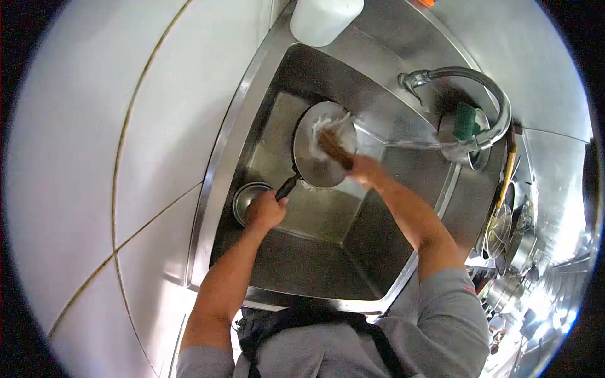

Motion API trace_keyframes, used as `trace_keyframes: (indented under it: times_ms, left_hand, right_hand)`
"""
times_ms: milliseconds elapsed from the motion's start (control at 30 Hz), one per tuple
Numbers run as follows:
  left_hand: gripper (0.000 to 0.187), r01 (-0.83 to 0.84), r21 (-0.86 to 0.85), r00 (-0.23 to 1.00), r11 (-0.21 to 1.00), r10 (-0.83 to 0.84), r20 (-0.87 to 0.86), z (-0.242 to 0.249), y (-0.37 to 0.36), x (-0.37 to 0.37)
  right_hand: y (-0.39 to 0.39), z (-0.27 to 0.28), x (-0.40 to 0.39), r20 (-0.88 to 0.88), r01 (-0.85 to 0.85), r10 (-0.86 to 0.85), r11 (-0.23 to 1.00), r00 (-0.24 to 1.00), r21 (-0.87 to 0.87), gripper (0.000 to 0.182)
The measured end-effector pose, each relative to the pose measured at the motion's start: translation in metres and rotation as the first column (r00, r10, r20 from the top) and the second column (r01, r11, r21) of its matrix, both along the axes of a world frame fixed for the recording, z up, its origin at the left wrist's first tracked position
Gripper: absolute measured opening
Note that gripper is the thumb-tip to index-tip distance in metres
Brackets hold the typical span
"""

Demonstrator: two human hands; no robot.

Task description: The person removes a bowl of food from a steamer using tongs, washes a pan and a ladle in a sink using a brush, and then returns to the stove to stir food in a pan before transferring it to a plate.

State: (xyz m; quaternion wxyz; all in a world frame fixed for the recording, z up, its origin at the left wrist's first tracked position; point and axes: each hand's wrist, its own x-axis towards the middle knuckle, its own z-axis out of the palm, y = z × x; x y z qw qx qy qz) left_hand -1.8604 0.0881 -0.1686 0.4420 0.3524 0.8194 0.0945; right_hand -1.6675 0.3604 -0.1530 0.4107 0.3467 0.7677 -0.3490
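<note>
My left hand is closed around the black handle of a frying pan, which is held over the basin of a steel sink. In my right hand is a brown bristle brush, its bristles against the inside of the pan. White suds lie around the brush head. Just beside my left hand, a round metal bowl sits in the sink, partly hidden by that hand. Water streams from the faucet toward the pan side of the basin.
A metal pot with a green scouring pad stands under the faucet on the right ledge. Past it are a strainer and several pots. A white plastic container stands at the far rim. White tiles wall the left side.
</note>
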Motion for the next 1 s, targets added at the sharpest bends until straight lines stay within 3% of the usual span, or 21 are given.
trace_keyframes:
  times_ms: [33, 100, 133, 233, 267, 333, 433, 500, 533, 633, 667, 767, 800, 867, 900, 933, 1000]
  left_hand:
    - [0.040, -0.001, -0.004, 1.000, 1.000, 0.001, 0.006, 0.002, 0.001, -0.001]
    - [0.040, -0.064, -0.069, 0.991, 0.996, 0.072, 0.116, 0.011, 0.006, -0.011]
    - [0.040, -0.061, -0.073, 0.990, 0.995, 0.070, 0.122, 0.006, 0.002, -0.007]
    - [0.042, -0.020, 0.000, 1.000, 1.000, 0.020, 0.007, -0.005, 0.003, -0.007]
    - [0.042, -0.019, 0.009, 1.000, 1.000, 0.019, 0.005, -0.009, 0.003, -0.006]
    - [0.042, -0.023, 0.000, 1.000, 1.000, 0.023, 0.011, -0.007, 0.001, -0.005]
    - [0.042, -0.060, 0.019, 0.998, 0.998, 0.060, 0.032, -0.004, 0.003, -0.006]
    - [0.040, -0.027, 0.013, 1.000, 1.000, 0.027, -0.003, -0.001, 0.002, -0.002]
    - [0.040, -0.039, 0.017, 0.999, 0.999, 0.039, -0.003, 0.009, 0.010, -0.003]
    - [0.039, -0.048, -0.027, 0.997, 0.998, 0.050, 0.052, 0.017, 0.010, -0.005]
    - [0.039, -0.053, -0.005, 0.998, 0.999, 0.053, 0.040, 0.004, 0.004, -0.006]
    - [0.039, -0.084, 0.045, 0.996, 0.995, 0.082, 0.047, -0.004, 0.000, -0.006]
    - [0.039, -0.064, 0.058, 0.998, 0.996, 0.063, 0.014, -0.014, -0.002, -0.002]
    - [0.039, -0.045, 0.057, 0.999, 0.997, 0.046, -0.011, -0.022, -0.005, -0.002]
    - [0.039, -0.078, 0.030, 0.994, 0.996, 0.076, 0.075, -0.023, -0.003, -0.009]
    - [0.040, -0.110, 0.003, 0.981, 0.994, 0.108, 0.163, -0.021, -0.002, -0.010]
    - [0.039, -0.094, 0.019, 0.989, 0.995, 0.091, 0.116, -0.007, 0.004, -0.007]
  right_hand:
    - [-0.011, 0.018, -0.011, -0.071, -0.064, 0.064, 0.998, 0.995, 0.012, 0.067]
    - [-0.011, 0.024, -0.008, -0.042, -0.079, 0.079, 0.997, 0.996, -0.007, 0.063]
    - [0.005, 0.009, -0.002, 0.081, -0.056, 0.058, 0.998, 0.995, -0.027, 0.065]
    - [0.016, -0.002, -0.011, 0.410, -0.250, 0.171, 0.957, 0.896, 0.149, 0.073]
    - [-0.004, 0.000, -0.011, 0.225, 0.017, -0.019, 1.000, 0.974, 0.010, 0.074]
    - [-0.019, 0.006, -0.011, 0.080, 0.249, -0.238, 0.949, 0.968, -0.191, 0.076]
    - [-0.008, 0.023, -0.006, 0.050, 0.125, -0.117, 0.961, 0.992, -0.247, 0.080]
    - [0.001, -0.012, 0.011, 0.272, 0.401, -0.379, 0.915, 0.885, -0.031, 0.079]
    - [-0.012, 0.006, -0.003, 0.214, 0.429, -0.400, 0.896, 0.891, -0.113, 0.078]
    - [-0.035, 0.022, -0.009, 0.126, 0.472, -0.456, 0.831, 0.881, -0.294, 0.075]
    - [-0.025, 0.008, 0.007, 0.033, 0.340, -0.345, 0.900, 0.938, -0.271, 0.076]
    - [0.005, 0.005, -0.003, 0.248, 0.316, -0.272, 0.935, 0.930, -0.161, 0.078]
    - [-0.013, -0.032, 0.015, -0.008, 0.292, -0.295, 0.948, 0.955, -0.124, 0.073]
    - [-0.027, 0.009, -0.003, -0.075, 0.122, -0.129, 0.988, 0.989, -0.096, 0.068]
    - [-0.034, 0.033, -0.014, -0.109, 0.038, -0.046, 0.997, 0.993, -0.073, 0.066]
    - [-0.026, 0.047, -0.014, 0.011, 0.175, -0.175, 0.976, 0.985, -0.129, 0.070]
    - [-0.005, 0.012, -0.002, 0.213, 0.277, -0.266, 0.961, 0.940, -0.022, 0.077]
